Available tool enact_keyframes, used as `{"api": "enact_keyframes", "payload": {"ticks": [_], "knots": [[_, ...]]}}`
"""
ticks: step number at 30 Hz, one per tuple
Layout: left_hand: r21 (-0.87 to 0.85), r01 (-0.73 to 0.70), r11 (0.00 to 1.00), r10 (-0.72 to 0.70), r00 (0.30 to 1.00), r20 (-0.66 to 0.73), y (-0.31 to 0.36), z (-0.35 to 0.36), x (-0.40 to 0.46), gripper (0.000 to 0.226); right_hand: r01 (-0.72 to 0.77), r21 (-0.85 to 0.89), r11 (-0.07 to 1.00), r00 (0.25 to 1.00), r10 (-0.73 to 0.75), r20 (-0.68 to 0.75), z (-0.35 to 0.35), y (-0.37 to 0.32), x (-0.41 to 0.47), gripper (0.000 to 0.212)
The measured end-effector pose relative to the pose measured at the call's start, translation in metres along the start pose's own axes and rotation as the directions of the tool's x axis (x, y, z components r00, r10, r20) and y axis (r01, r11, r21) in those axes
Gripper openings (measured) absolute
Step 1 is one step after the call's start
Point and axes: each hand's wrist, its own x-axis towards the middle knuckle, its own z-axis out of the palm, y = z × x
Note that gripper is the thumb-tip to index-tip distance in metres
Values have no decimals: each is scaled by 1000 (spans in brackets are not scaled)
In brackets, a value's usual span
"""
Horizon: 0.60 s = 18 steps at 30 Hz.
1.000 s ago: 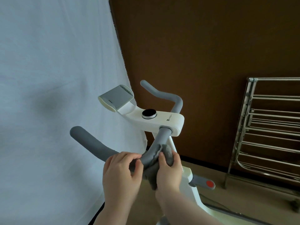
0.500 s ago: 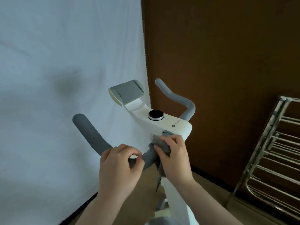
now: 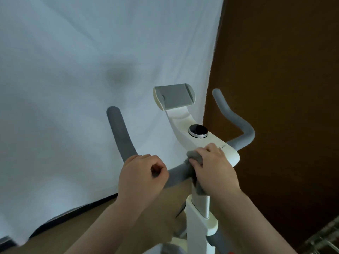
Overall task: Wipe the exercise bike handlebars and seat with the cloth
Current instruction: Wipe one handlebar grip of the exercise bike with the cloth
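The white exercise bike's console [image 3: 211,142] carries a round black knob [image 3: 198,130] and a grey device holder [image 3: 174,98]. Grey foam handlebars curve up on the left [image 3: 119,132] and on the right [image 3: 236,121]. My left hand [image 3: 141,175] grips the left handlebar near its bend. My right hand [image 3: 214,169] holds a grey cloth [image 3: 195,156] wrapped round the bar where it meets the console. Part of the cloth hangs below my palm. The seat is out of view.
A white sheet [image 3: 91,70] hangs behind the bike on the left, and a brown wall [image 3: 284,70] stands on the right. The white stem [image 3: 200,220] runs down between my forearms. A metal rack corner [image 3: 326,237] shows at the bottom right.
My right hand has slid the cloth along the bar up to the console's edge. The view has swung left, so the metal rack has nearly left the frame. My left hand keeps its grip.
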Motion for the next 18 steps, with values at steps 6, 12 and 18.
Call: {"api": "enact_keyframes", "payload": {"ticks": [6,12,18], "knots": [[12,27,1000,-26,995,-91,5,11,-4,20,278,-14,961,954,-274,126,-3,-10,3,25],[-45,31,999,-35,995,-97,4,13,-5,14,309,-63,949,946,-300,122,-7,-3,13,25],[-66,-3,998,-5,992,-125,0,17,-7,12,384,148,911,915,-397,72,-8,-3,16,20]]}}
